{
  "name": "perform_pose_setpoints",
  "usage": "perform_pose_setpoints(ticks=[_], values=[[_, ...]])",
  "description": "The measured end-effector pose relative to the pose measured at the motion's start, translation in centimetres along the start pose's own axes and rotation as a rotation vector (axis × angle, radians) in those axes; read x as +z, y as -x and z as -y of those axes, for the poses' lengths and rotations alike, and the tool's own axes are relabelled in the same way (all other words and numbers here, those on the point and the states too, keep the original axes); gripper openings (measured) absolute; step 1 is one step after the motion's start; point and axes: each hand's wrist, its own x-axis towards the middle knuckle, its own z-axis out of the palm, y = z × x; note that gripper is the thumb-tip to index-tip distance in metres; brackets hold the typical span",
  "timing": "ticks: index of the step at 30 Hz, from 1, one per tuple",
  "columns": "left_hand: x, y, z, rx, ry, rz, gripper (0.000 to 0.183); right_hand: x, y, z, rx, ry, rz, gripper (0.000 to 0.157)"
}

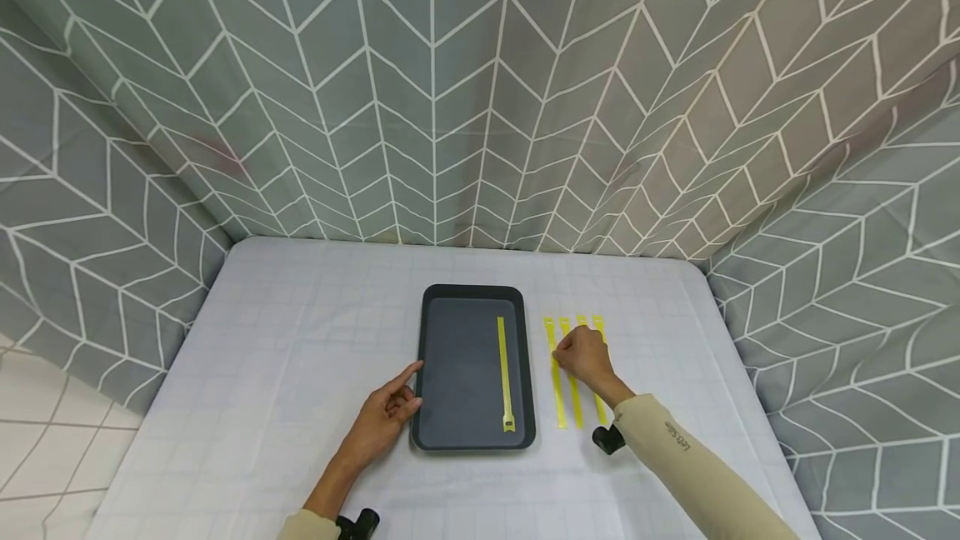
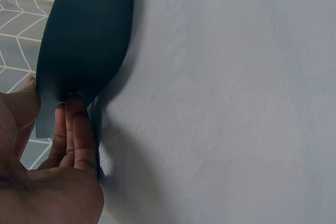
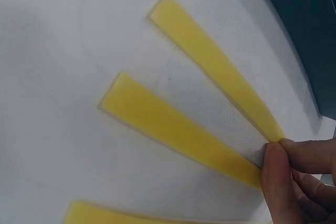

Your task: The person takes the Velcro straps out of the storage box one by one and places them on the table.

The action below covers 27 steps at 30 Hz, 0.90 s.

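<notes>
A dark grey rectangular tray [image 1: 465,373] lies on the table, with one yellow cable strap [image 1: 504,373] lengthwise inside, near its right wall. My left hand [image 1: 381,419] touches the tray's left side, index finger stretched along the edge and thumb against it lower down. In the left wrist view, the fingers [image 2: 79,132] of that hand rest on the tray's outer wall [image 2: 86,35]. Right of the tray, my right hand [image 1: 587,357] pinches the leftmost of several yellow cable straps [image 3: 220,72] between thumb and index finger. A neighbouring strap [image 3: 178,129] passes partly behind the thumb.
A white cloth [image 1: 300,340] covers the table. Patterned grey curtains [image 1: 465,107] hang behind it and on both sides. Other yellow straps [image 1: 598,323] lie side by side under and beyond the right hand. Tiled floor [image 1: 52,440] shows at the lower left.
</notes>
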Motion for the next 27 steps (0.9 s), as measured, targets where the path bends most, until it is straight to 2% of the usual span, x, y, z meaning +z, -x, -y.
perform_pose_setpoints(ticks=[7, 13, 17, 24, 27], values=[[0.1, 0.0, 0.1, 0.010, 0.011, 0.014, 0.058, -1.1, -0.1, -0.1, -0.069, -0.016, 0.005, 0.012], [0.0, 0.1, 0.2, 0.031, -0.008, 0.009, 0.058, -2.1, -0.5, 0.8, -0.204, -0.085, -0.006, 0.011], [0.0, 0.1, 0.2, 0.027, -0.026, 0.006, 0.058, -2.4, -0.5, 1.7, -0.303, -0.135, 0.031, 0.017], [-0.2, 0.0, 0.4, -0.006, -0.026, 0.006, 0.059, -2.2, -0.4, 3.0, -0.390, -0.150, 0.085, 0.024], [-0.2, 0.0, 0.4, 0.005, -0.025, 0.009, 0.059, -2.1, -0.3, 3.4, -0.447, -0.149, 0.107, 0.025]])
